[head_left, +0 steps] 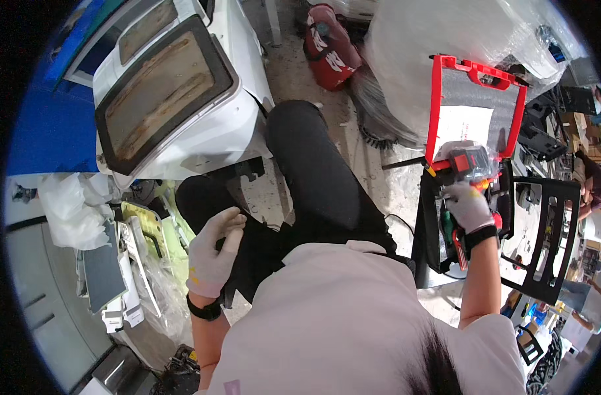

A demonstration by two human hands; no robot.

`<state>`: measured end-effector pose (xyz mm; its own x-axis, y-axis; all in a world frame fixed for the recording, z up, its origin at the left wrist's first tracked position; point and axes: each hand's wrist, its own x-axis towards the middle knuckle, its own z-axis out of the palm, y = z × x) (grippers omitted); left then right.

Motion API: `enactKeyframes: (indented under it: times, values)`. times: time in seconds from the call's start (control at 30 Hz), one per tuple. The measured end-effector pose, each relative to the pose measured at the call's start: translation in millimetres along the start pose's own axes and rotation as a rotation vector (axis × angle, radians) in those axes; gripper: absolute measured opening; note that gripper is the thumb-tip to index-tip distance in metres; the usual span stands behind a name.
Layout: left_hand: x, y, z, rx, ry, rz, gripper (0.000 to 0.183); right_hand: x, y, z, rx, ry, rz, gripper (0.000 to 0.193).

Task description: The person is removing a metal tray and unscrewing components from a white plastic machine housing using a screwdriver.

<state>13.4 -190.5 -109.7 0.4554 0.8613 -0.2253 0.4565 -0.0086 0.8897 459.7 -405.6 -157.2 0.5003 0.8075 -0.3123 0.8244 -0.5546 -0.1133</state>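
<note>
My left hand [215, 253], in a white glove, hovers by my left thigh. Its fingers are loosely bent, the thumb stands apart, and nothing is in it. My right hand [470, 207], also gloved, reaches into an open black toolbox [426, 227] with a red-rimmed lid [436, 108]. Around that hand lie a green-handled tool [447, 227], a red-handled tool [460, 250] and a yellow-and-red item [482, 184]. Just beyond it sits a black-and-red block in clear plastic wrap [470, 161]. My right fingertips are partly hidden, and I cannot make out whether they grip anything.
A white machine shell [248, 85] with a dark-framed panel [165, 92] stands at the front left. A red bag [330, 49] lies ahead on the floor. Plastic-wrapped goods [405, 59] rise at the front right. A black chair [547, 237] is right of the toolbox; foam and scraps [76, 210] lie left.
</note>
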Motion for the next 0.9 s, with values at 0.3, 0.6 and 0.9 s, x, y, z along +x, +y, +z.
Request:
enactKeyframes:
  times: [0.3,0.6,0.9]
  values:
    - [2.3,12.8,2.1,0.1,-0.025,0.105,0.031,9.6,-32.5,-5.6,0.101,0.268,-0.231,0.009]
    - [17.6,-17.2,12.8,0.062,-0.061,0.153,0.03,32.7,-162.6,-74.2,0.411,0.467,-0.184,0.012]
    - [41.0,-44.1,3.8,-0.42,0.274,-0.22,0.045,76.9,-314.3,-68.6,1.029,0.726,-0.781,0.034]
